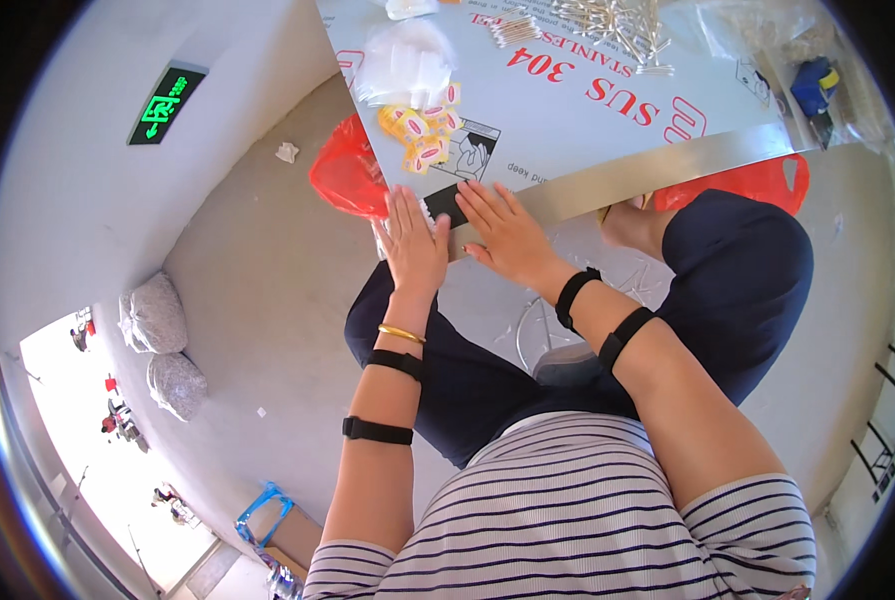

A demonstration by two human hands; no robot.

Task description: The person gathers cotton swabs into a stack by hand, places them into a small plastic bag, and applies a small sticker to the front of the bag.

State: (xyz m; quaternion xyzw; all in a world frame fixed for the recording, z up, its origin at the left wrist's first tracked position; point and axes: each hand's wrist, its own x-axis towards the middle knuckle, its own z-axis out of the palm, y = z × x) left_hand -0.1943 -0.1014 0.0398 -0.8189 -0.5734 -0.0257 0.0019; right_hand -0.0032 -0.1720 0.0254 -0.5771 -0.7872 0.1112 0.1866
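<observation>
At the table's near left corner, my left hand [412, 240] lies with its fingers stretched out, close to a small row of white tips [426, 212], which may be cotton swab heads. My right hand [512, 238] rests flat, its fingers spread, with the fingertips at the edge of a dark flat patch [444, 204]. That patch lies between the two hands; whether it is a loose piece or part of the table covering, I cannot tell. Just beyond are several yellow and red paper labels [422, 135] and a stack of clear plastic bags [404, 65].
Loose cotton swabs [612, 25] lie in a pile at the far side of the table [587, 160], beside a small bundle of swabs [512, 31]. A blue tape dispenser [814, 86] sits far right. Red plastic bags [350, 170] hang below the table; filled sacks [154, 315] stand by the wall.
</observation>
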